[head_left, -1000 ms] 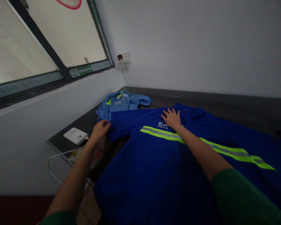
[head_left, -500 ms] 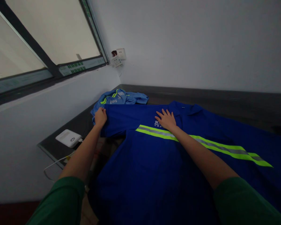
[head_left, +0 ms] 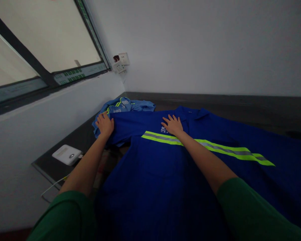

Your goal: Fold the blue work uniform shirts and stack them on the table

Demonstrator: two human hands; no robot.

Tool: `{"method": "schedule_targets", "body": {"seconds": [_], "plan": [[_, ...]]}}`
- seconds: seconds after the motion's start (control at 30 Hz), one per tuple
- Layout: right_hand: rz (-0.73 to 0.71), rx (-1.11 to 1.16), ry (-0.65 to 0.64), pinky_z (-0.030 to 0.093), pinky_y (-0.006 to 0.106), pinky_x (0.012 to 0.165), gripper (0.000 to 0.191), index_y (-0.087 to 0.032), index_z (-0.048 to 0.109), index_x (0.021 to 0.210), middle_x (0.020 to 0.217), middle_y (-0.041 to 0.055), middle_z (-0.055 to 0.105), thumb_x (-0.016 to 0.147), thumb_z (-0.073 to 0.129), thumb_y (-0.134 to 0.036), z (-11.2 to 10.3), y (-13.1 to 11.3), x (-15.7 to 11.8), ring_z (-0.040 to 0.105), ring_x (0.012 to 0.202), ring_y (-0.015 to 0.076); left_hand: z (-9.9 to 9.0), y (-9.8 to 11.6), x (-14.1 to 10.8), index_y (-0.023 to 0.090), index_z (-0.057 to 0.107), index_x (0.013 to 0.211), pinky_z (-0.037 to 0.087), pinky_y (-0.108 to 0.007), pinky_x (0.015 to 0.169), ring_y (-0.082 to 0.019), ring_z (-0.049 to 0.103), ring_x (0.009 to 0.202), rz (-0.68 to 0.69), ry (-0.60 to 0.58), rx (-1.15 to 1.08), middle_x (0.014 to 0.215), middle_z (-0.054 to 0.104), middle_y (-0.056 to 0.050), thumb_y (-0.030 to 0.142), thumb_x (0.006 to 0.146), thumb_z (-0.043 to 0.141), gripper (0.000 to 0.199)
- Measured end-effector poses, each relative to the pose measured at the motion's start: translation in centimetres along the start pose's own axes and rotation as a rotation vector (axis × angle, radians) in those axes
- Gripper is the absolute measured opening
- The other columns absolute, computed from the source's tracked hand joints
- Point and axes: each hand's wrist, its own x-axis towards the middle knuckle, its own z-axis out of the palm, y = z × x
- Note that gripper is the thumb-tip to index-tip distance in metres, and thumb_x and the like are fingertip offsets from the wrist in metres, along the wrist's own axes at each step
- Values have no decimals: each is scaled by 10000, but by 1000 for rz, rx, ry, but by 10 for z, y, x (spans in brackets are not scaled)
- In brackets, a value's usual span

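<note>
A dark blue work shirt [head_left: 150, 157] with a yellow-green and grey reflective stripe lies spread over the dark table, its collar toward the wall. At the end of its left-side sleeve is my left hand [head_left: 105, 125], fingers apart, with the fingertips by a lighter blue garment. My right hand [head_left: 173, 126] rests flat on the chest beside the white lettering, fingers spread. The lighter blue garment [head_left: 137, 105] lies crumpled behind the sleeve, with yellow-green stripes and white print.
On the left part of the dark table [head_left: 47, 160] lies a white device [head_left: 66, 154] with a cable hanging over the edge. Wall sockets [head_left: 124, 59] sit in the corner above the table, beside a window. A dark object lies at the far right.
My left hand has opened from its grip on the sleeve end. My right hand stays flat on the shirt. The whole view has shifted slightly.
</note>
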Motion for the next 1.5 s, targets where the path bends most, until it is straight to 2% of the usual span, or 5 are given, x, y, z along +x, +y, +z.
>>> {"method": "schedule_targets", "body": {"seconds": [0.23, 0.7, 0.9, 1.2, 1.5], "plan": [[-178, 36, 217, 252, 446, 1115, 375, -158, 608, 1248, 1359, 117, 544, 965, 411, -307, -8, -6, -12, 432, 1293, 255, -43, 21, -74, 183, 481, 1302, 361, -394, 1087, -186, 464, 1248, 835, -571, -429, 1322, 516, -84, 17, 733, 387, 600], [-479, 2, -49, 349, 506, 1058, 485, -189, 493, 1372, 1437, 144, 451, 954, 440, -428, -17, -38, -118, 423, 1311, 307, -32, 22, -116, 166, 665, 953, 349, -435, 1096, -203, 608, 1070, 787, -471, -177, 1156, 647, -109, 166, 875, 424, 254], [-468, 15, -18, 310, 493, 1092, 460, -211, 495, 1371, 1449, 118, 445, 978, 380, -420, -14, -30, -122, 399, 1339, 271, -49, 22, -122, 163, 679, 999, 274, -496, 1125, -214, 550, 1195, 596, -532, -270, 1229, 637, -110, 287, 921, 314, 393], [-514, 73, 7, 415, 425, 1013, 295, -148, 655, 1151, 1251, 140, 603, 923, 515, -274, -46, -39, -145, 528, 1192, 266, -170, -24, -207, 181, 660, 828, 466, -274, 652, -189, 638, 697, 104, -392, -289, 760, 690, -40, 500, 864, 420, 400], [-139, 553, -51, 577, 374, 741, 266, -299, 708, 955, 956, 55, 716, 807, 587, -484, -159, 40, -337, 682, 866, 235, -185, -70, -327, 207, 552, 928, 550, -365, 735, -260, 693, 855, -267, -517, -399, 942, 702, -81, 597, 753, 567, 428]]}}
